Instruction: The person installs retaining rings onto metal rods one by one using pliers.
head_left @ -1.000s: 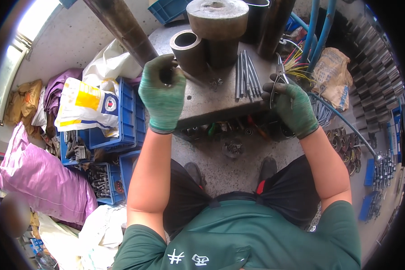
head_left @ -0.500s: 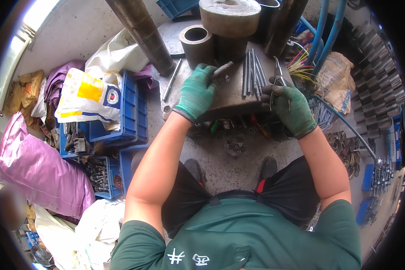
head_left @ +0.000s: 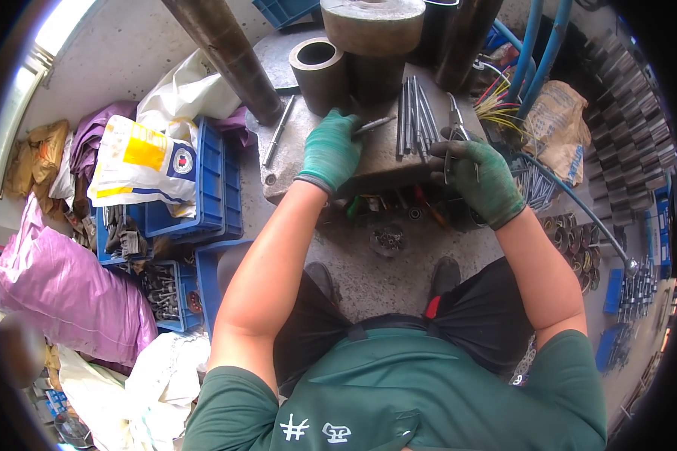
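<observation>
My left hand [head_left: 331, 153], in a green work glove, is closed on a short grey metal rod [head_left: 376, 124] over the steel block [head_left: 376, 150]. The rod's end sticks out to the right past my fingers; the rest is hidden in the glove. My right hand [head_left: 480, 180], gloved alike, holds slim silver pliers [head_left: 456, 116] with the jaws pointing away from me and the handles between my fingers. Between my hands, several thin metal rods [head_left: 414, 120] lie side by side on the block. A single rod [head_left: 279, 131] lies at its left edge.
A hollow steel cylinder [head_left: 316, 64] and a thick round block [head_left: 372, 26] stand behind my hands, between two steel columns [head_left: 229, 60]. Blue crates [head_left: 210, 188] and a purple sack [head_left: 75, 278] fill the left. Blue hoses [head_left: 538, 60] and stacked metal parts [head_left: 624, 128] are at right.
The rod in my left hand, blurred before, now shows clearly and sits slightly lower. My right hand keeps the pliers in nearly the same place. The whole view has shifted slightly.
</observation>
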`<state>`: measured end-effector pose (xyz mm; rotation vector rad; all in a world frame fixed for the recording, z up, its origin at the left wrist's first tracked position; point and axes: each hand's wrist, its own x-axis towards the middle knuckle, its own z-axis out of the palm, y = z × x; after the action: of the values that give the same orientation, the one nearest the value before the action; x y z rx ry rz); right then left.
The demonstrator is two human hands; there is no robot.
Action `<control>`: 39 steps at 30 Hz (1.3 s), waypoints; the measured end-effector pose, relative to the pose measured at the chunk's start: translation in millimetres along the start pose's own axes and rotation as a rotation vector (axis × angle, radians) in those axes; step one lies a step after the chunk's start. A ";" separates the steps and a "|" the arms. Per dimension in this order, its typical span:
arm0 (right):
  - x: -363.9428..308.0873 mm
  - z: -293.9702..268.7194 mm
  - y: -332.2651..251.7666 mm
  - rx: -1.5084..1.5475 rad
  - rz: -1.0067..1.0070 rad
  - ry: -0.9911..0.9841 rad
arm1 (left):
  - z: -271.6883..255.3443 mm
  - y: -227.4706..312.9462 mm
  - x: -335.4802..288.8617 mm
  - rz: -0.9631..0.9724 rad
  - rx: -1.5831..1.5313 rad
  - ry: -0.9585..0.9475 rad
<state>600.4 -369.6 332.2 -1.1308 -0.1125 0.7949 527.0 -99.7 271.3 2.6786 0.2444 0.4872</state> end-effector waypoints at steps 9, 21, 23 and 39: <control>-9.8 7.1 -11.0 -0.459 -0.099 -0.101 | -28.2 11.0 3.0 -0.365 -0.827 -0.020; -5.2 19.5 -1.4 -1.563 -0.921 -0.076 | -40.8 25.4 -27.6 -0.810 -1.547 -0.258; -4.7 20.4 0.1 -1.598 -0.950 -0.080 | -42.8 30.7 -28.3 -0.856 -1.638 -0.251; -2.1 25.9 5.2 -1.600 -1.003 -0.119 | -46.9 38.6 -29.9 -0.878 -1.720 -0.238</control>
<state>584.3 -350.0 340.1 -2.1572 -1.4857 -0.3417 485.8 -124.9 318.8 0.7832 0.5386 -0.0212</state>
